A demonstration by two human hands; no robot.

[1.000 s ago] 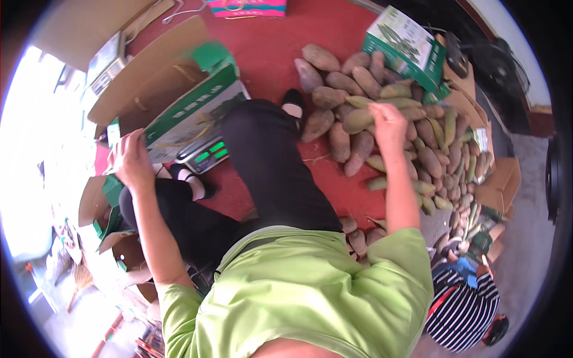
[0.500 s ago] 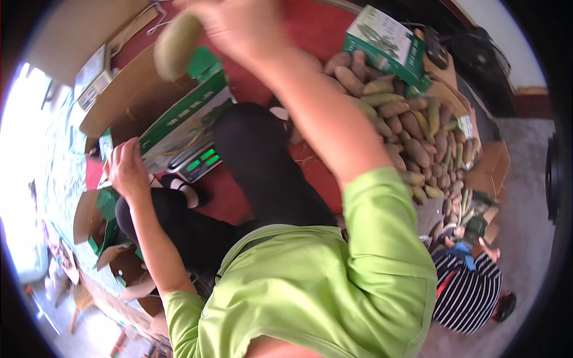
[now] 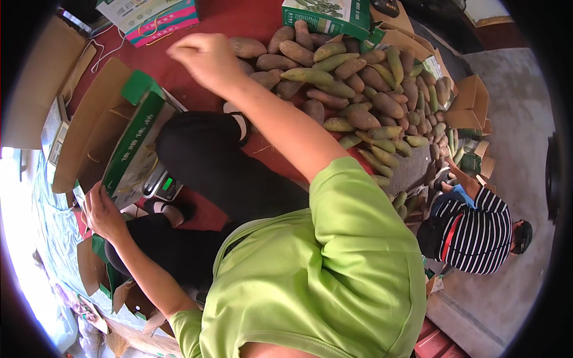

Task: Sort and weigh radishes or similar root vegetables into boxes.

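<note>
My left hand (image 3: pixel 102 212) grips the near edge of an open cardboard box (image 3: pixel 136 140) with a green and white side. The box stands tilted over a scale (image 3: pixel 166 187) with a lit green display. My right hand (image 3: pixel 209 64), fingers curled and nothing visible in them, hangs over the red floor covering beyond my knee. Just right of it begins a large heap of long, gourd-like vegetables (image 3: pixel 358 83), some brown, some yellowish green. What lies in the box is hidden by its wall.
A green and white carton (image 3: pixel 327 17) stands behind the heap; a pink-edged carton (image 3: pixel 156 22) is at the far left. Open boxes (image 3: pixel 92 268) stand by my left leg. At the right, a person in a striped shirt (image 3: pixel 477 232) bends near the heap's end. White cable (image 3: pixel 107 53) lies at far left.
The greenish gourd-like vegetable is gone from my right hand, which has moved from above the box toward the heap. My left hand stays on the box edge. The view has shifted.
</note>
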